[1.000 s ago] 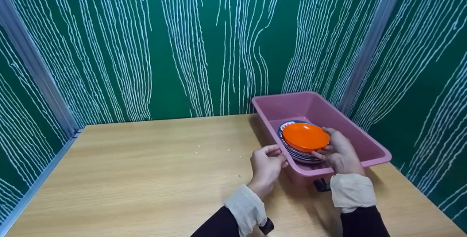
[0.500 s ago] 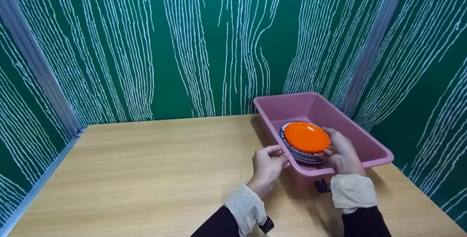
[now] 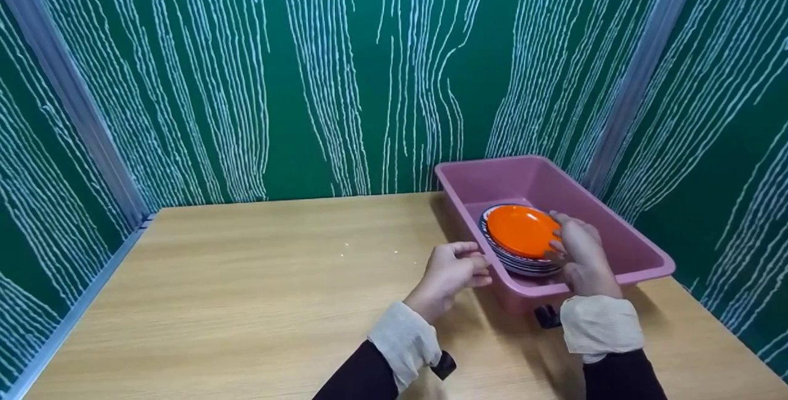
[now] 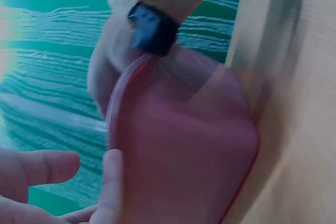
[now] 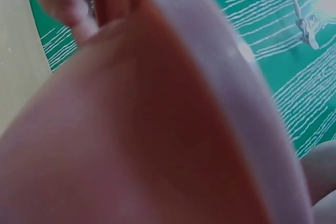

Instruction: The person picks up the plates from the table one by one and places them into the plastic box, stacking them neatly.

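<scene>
An orange plate (image 3: 522,231) lies on top of a stack of dark-patterned plates (image 3: 527,268) inside the pink plastic basin (image 3: 542,291). My right hand (image 3: 585,258) reaches into the basin at the orange plate's right edge, its fingers loose beside the edge; whether they touch it is unclear. Just outside the basin's left rim is my left hand (image 3: 448,272), with relaxed fingers. In the left wrist view, thumb and fingers stand apart, and one finger lies at the pink rim (image 4: 114,114). The right wrist view shows mostly the basin's outer wall (image 5: 121,129), which hides the plates.
A light wooden table (image 3: 258,289) carries the basin at its right side. Tiny white specks (image 3: 396,252) lie on the wood left of the basin. Green walls (image 3: 295,172) with white wavy lines enclose the table at back and sides.
The orange plate has settled onto the stack, and my right fingers have loosened from its edge. My left hand has let go of the rim. The view has shifted slightly.
</scene>
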A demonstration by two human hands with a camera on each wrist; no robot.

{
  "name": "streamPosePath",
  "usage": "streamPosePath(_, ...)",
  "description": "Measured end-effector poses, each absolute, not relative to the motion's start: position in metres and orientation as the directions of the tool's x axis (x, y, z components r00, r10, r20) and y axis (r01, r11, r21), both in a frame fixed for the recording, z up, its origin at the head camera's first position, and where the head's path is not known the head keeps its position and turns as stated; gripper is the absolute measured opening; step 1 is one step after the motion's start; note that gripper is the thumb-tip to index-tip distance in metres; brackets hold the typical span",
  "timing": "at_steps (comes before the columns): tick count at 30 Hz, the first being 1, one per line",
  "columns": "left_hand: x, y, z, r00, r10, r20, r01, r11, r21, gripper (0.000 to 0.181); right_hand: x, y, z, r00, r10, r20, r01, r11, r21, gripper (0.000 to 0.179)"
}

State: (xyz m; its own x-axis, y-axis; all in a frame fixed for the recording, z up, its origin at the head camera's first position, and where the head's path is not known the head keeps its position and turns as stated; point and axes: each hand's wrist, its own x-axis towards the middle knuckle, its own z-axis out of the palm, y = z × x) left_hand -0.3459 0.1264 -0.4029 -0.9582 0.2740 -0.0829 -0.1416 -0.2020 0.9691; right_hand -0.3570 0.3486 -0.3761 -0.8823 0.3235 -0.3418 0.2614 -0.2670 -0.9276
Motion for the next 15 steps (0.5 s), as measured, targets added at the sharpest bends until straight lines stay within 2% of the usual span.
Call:
streamPosePath(4,-0.352,0.110,-0.397,-0.962,0.260,-0.079,-0.099,-0.064,0.993,0.040,-0.356,0.340,-0.375,-0.908,0.342,-0.242,0.208,-0.133,-0.969,0.064)
streamPosePath(7,-0.357,0.093,-0.394,-0.972,0.234,-0.025,-0.003,0.096,0.995,0.040,-0.353,0.330,-0.370,-0.935,0.318,-0.156,0.159,-0.016,-0.987,0.067)
streamPosePath(11,-0.366,0.068,-0.393,-0.969,0.204,0.139,0.198,0.303,0.932,0.040,-0.348,0.312,-0.360,-0.958,0.282,-0.046,0.088,0.138,-0.987,0.070)
streamPosePath(15,-0.374,0.047,-0.392,-0.967,0.157,0.203,0.253,0.444,0.859,0.048,-0.341,0.288,-0.352,-0.959,0.263,0.107,-0.022,0.307,-0.952,0.075)
